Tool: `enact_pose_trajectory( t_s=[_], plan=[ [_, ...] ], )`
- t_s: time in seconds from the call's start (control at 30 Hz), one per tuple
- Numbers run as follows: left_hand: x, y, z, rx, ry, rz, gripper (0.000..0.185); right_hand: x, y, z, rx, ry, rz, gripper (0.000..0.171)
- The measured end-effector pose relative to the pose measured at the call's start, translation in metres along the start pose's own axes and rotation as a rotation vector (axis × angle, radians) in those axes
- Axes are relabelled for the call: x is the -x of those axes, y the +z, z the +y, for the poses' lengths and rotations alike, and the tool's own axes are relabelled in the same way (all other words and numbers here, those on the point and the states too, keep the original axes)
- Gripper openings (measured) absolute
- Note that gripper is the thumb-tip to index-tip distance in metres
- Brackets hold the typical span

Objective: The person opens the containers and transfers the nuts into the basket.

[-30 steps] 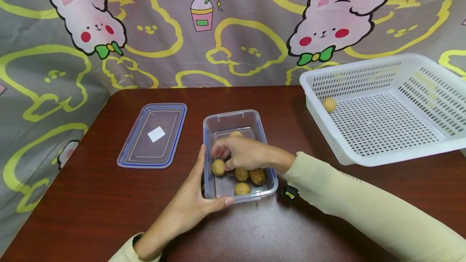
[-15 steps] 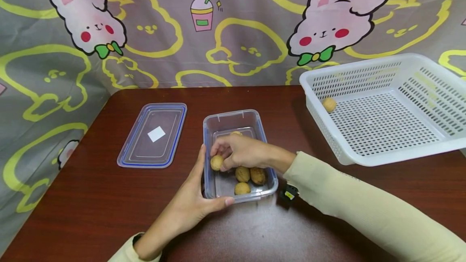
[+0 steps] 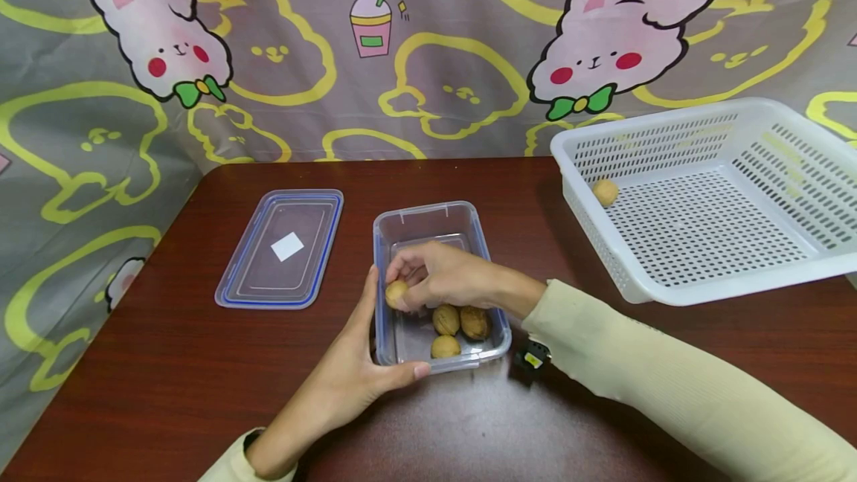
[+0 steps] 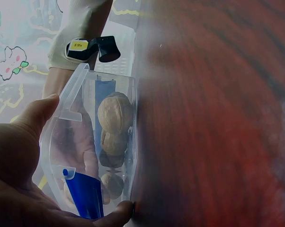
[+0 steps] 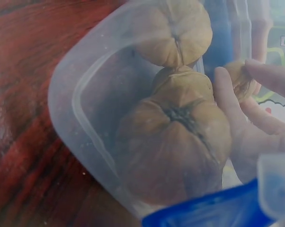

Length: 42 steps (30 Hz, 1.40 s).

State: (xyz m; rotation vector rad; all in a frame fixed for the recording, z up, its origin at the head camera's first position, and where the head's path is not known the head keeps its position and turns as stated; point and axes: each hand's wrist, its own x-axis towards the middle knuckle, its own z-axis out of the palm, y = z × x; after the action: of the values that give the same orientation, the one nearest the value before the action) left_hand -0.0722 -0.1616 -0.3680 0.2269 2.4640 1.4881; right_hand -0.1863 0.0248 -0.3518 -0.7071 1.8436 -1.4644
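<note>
Head-camera view showed the right hand point(image 3: 447, 279) reaching into a clear plastic container point(image 3: 428, 219) on the dark red table point(image 3: 167, 378), its fingertips pinching one walnut point(image 3: 396, 292) that sat lifted against the container's near-left wall, just beside the left hand's fingers. The left hand point(image 3: 355, 378) cupped the container's near-left corner, palm flat along the outer wall and thumb curled across the front edge, so it gripped the box. Directly under the right wrist, three more walnuts point(image 3: 458, 322) lay on the container's floor, two side by side and one closer to the left thumb. Left-wrist view looked through the transparent wall: thumb point(image 4: 36, 116) above the rim, a blue latch point(image 4: 83, 194) near the palm, and walnuts stacked in line behind the plastic. Right-wrist view was very close (much of it blurred), yet it showed large walnuts through the rounded corner and a finger point(image 5: 230, 101) touching the pinched walnut point(image 5: 239, 78). Well to the left of the left hand, the container's blue-rimmed lid point(image 3: 281, 248) lay flat on the table. Far beyond the right forearm stood a white perforated basket point(image 3: 770, 274), holding a single walnut point(image 3: 605, 193) in its near-left corner. A small black clip with a yellow tag point(image 3: 532, 357) sat by the right sleeve.
</note>
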Motion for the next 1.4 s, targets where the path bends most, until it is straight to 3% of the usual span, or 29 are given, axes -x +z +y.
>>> enact_pose_trajectory(
  t_s=[0.23,0.57,0.97,1.4],
  plan=[
    [0.000,0.000,0.001,-0.006,-0.020,0.002,0.137,0.003,-0.005,-0.004,0.035,-0.022,0.017,0.028],
    [0.000,0.000,0.000,0.002,-0.020,0.005,0.137,0.017,-0.018,-0.024,0.057,0.027,0.094,0.032],
    [-0.001,0.000,-0.001,0.027,0.014,0.010,0.137,0.037,-0.041,-0.044,0.007,-0.083,0.141,0.038],
    [-0.001,0.002,-0.001,0.065,-0.002,0.013,0.137,0.078,-0.088,-0.068,-0.034,-0.096,0.284,0.034]
  ],
)
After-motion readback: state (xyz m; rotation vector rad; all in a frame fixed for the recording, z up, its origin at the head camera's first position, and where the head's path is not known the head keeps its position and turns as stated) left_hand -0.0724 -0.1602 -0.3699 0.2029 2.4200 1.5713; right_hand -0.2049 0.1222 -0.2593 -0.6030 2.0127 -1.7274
